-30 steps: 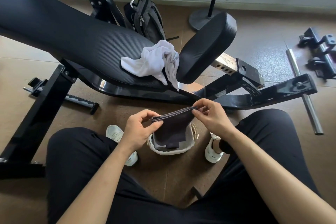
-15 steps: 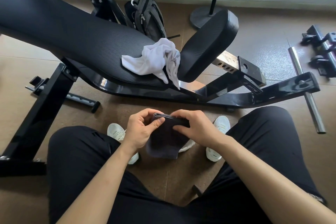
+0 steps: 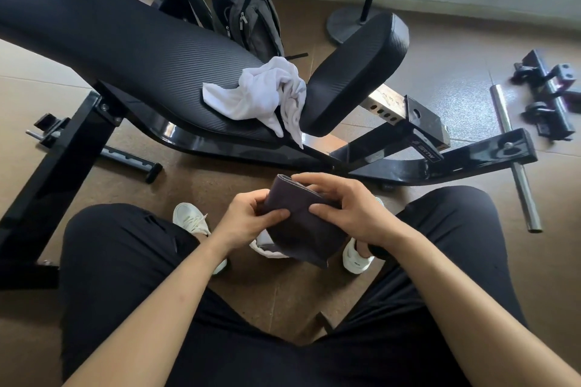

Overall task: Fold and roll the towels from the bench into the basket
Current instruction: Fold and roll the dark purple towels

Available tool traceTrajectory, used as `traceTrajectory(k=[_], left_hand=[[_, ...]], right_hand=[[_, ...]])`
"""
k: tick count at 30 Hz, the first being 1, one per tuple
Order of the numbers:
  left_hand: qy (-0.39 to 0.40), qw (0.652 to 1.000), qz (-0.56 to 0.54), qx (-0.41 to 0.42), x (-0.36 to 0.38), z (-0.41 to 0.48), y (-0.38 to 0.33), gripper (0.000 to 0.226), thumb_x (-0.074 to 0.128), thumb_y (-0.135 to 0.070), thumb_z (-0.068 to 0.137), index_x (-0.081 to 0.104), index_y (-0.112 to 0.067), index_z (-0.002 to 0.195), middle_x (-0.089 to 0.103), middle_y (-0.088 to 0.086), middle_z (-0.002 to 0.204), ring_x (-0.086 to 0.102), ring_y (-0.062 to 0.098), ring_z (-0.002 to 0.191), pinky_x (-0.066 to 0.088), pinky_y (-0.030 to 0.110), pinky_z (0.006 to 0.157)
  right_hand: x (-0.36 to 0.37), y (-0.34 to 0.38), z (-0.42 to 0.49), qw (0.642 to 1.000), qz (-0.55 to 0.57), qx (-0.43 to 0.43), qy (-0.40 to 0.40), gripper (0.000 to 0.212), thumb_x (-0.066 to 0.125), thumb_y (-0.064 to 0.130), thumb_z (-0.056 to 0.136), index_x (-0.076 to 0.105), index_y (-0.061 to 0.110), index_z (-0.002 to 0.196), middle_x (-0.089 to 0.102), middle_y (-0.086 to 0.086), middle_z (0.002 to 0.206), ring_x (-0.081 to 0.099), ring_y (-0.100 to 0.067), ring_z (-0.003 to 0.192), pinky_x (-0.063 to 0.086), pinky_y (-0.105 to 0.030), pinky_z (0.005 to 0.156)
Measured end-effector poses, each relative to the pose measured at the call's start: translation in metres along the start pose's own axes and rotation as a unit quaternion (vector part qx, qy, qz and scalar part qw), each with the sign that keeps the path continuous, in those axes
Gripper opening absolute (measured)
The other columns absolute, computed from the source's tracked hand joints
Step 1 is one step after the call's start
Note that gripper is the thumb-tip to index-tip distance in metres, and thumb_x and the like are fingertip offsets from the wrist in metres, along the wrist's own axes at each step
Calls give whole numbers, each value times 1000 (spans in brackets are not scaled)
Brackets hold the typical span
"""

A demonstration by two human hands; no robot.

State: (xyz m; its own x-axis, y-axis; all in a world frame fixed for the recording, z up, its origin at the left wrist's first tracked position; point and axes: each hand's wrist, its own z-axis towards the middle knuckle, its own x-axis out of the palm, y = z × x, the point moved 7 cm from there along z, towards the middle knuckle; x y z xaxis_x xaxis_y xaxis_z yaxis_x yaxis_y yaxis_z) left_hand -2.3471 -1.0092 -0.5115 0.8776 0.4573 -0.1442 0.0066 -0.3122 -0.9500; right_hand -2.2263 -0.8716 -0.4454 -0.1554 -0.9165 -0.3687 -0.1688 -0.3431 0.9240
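A dark grey towel [image 3: 301,226], folded into a narrow band, is held between my knees above the floor. My left hand [image 3: 248,220] pinches its left edge with thumb and fingers. My right hand [image 3: 342,207] grips its upper right part, fingers curled over the top edge. The towel's lower end hangs loose. A crumpled white towel [image 3: 257,94] lies on the black bench pad [image 3: 125,41], next to the raised seat pad [image 3: 355,72]. Only a sliver of the white basket [image 3: 267,247] shows under the dark towel, between my white shoes.
The bench's black steel frame [image 3: 440,160] spans the floor in front of my knees. A grey backpack [image 3: 251,19] leans behind the bench. A steel bar [image 3: 515,166] and black fittings [image 3: 547,94] lie on the floor at the right. A stand base [image 3: 349,22] stands by the wall.
The dark towel was stretched out flat between both hands above the basket. My hands have come together and the towel is now folded narrower, tilted, covering most of the basket.
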Motion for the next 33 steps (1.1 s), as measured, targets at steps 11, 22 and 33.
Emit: traceTrajectory(k=[11, 22, 33], left_hand=[[50, 997, 60, -22, 6, 3, 1, 35, 83, -20, 83, 72, -24, 117, 77, -9, 106, 72, 5, 101, 58, 24, 86], [76, 983, 159, -54, 9, 8, 29, 21, 80, -30, 86, 66, -36, 101, 72, -13, 110, 64, 10, 117, 54, 48, 102], [53, 974, 190, -112, 3, 15, 46, 31, 72, -28, 92, 67, -24, 122, 71, -2, 113, 67, 15, 108, 56, 42, 96]], right_hand=[[-9, -3, -10, 997, -66, -26, -30, 49, 65, 0, 94, 63, 24, 137, 62, 11, 131, 59, -8, 123, 53, -31, 98], [-71, -21, -21, 978, 83, 19, -192, 44, 59, -5, 98, 63, 16, 136, 69, 4, 130, 63, -13, 125, 53, -39, 105], [-122, -48, -40, 908, 179, 98, -366, 43, 56, -5, 99, 64, 16, 135, 71, 17, 115, 69, 0, 109, 57, -21, 90]])
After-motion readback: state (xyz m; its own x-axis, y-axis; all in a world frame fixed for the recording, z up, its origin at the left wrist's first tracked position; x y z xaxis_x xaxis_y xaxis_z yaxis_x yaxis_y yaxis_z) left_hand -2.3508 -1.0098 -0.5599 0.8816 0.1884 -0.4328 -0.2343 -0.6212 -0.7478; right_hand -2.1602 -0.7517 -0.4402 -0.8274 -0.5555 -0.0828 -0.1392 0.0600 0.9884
